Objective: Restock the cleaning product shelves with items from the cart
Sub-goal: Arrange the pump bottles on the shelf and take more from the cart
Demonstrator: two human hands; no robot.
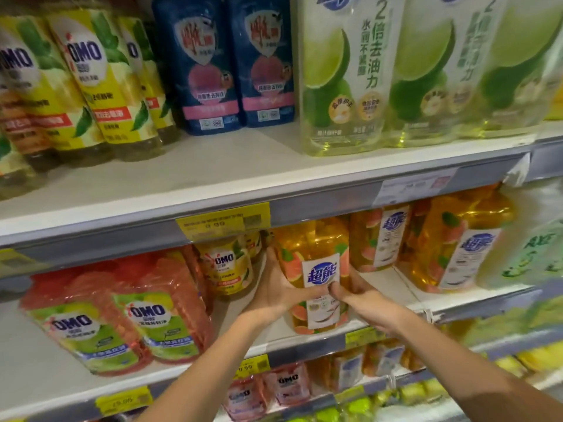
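Note:
An orange dish-soap bottle with grapefruit pictures and a white label stands on the middle shelf, near its front edge. My left hand wraps the bottle's left side, thumb across the label. From the right, my right hand grips the front of the bottle with curled fingers. More bottles of the same orange soap stand to the right on that shelf. The cart is out of view.
Red OMO bottles and a small yellow OMO bottle stand left of the held bottle. The upper shelf carries yellow OMO bottles, blue pouches and green lime bottles. Lower shelves hold smaller bottles.

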